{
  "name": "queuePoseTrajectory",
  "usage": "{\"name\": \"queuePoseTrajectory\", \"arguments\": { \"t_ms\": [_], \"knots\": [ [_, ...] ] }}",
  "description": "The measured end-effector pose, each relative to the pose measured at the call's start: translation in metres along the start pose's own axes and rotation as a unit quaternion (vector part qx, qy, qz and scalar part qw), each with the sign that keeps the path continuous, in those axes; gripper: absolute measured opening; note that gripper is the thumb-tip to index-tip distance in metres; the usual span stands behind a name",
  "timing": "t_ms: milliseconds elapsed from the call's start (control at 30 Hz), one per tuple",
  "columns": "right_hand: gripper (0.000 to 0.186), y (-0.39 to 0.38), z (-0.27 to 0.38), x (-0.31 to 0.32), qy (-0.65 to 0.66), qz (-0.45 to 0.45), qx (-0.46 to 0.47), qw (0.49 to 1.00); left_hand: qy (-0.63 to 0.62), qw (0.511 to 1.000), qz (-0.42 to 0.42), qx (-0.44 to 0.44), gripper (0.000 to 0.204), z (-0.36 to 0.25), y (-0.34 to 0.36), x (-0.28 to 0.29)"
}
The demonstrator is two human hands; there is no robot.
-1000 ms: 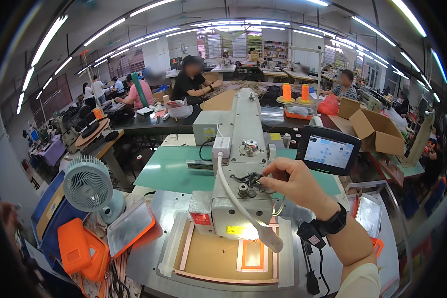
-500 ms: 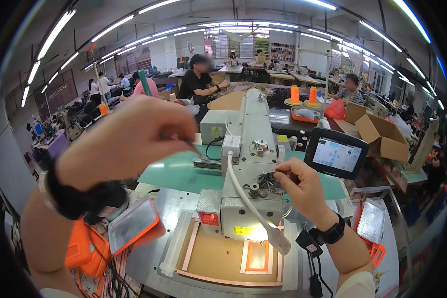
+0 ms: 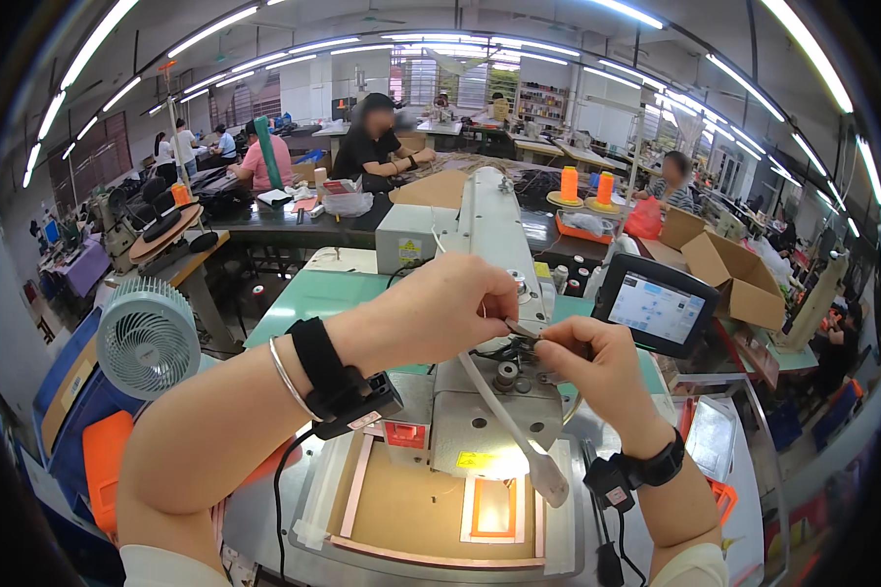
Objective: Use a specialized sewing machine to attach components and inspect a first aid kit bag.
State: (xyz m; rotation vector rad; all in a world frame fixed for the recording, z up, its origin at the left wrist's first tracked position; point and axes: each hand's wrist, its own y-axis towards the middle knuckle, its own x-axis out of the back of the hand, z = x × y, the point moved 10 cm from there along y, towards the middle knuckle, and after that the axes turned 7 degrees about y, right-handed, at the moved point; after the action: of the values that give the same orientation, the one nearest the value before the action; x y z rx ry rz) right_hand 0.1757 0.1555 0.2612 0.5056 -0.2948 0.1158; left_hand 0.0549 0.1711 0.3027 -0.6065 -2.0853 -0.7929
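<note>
My left hand (image 3: pixel 450 305) reaches across the sewing machine (image 3: pixel 489 416), its fingers pinched on a slim metal tool (image 3: pixel 521 330) whose kind I cannot make out. Close beside it, my right hand (image 3: pixel 592 362) is closed in a pinch at the small dark metal parts on the machine head. What lies between those fingertips is too small to name. The two hands nearly meet over the tension knob (image 3: pixel 506 374). Below, a flat clamp frame (image 3: pixel 401 509) carries a tan sheet with an orange-edged window (image 3: pixel 494 509) under the lamp's light.
A white flexible lamp (image 3: pixel 548 477) hangs at the machine's front. To the right stand a touchscreen (image 3: pixel 659 304), a cardboard box (image 3: pixel 734 279) and a metal tray (image 3: pixel 710 435). A round fan (image 3: pixel 149 338) is at left. Orange thread cones (image 3: pixel 569 184) stand behind; other people sit farther back.
My left hand has swung right and down with the slim metal tool, from the machine's left to beside my right hand. My right hand stays at the machine head. The fan has come into view.
</note>
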Motion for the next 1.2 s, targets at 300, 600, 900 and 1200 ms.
{"name": "queuePoseTrajectory", "arguments": {
  "t_ms": [300,600,900,1200],
  "knots": [
    [0.018,-0.014,-0.004,0.01,0.136,0.004,-0.073,0.988,-0.004,0.999,0.04,0.001,0.013,0.001,-0.011,-0.01],
    [0.034,-0.062,0.013,0.015,0.292,-0.016,-0.095,0.951,0.075,0.992,-0.097,-0.032,0.015,-0.018,-0.043,0.032],
    [0.058,-0.18,-0.014,-0.078,0.292,0.09,-0.19,0.933,-0.231,0.968,-0.008,0.099,0.02,-0.026,-0.177,-0.108],
    [0.07,-0.217,-0.091,-0.157,0.4,0.054,-0.253,0.879,-0.294,0.942,-0.079,0.14,0.027,0.038,-0.202,-0.198]
  ]
}}
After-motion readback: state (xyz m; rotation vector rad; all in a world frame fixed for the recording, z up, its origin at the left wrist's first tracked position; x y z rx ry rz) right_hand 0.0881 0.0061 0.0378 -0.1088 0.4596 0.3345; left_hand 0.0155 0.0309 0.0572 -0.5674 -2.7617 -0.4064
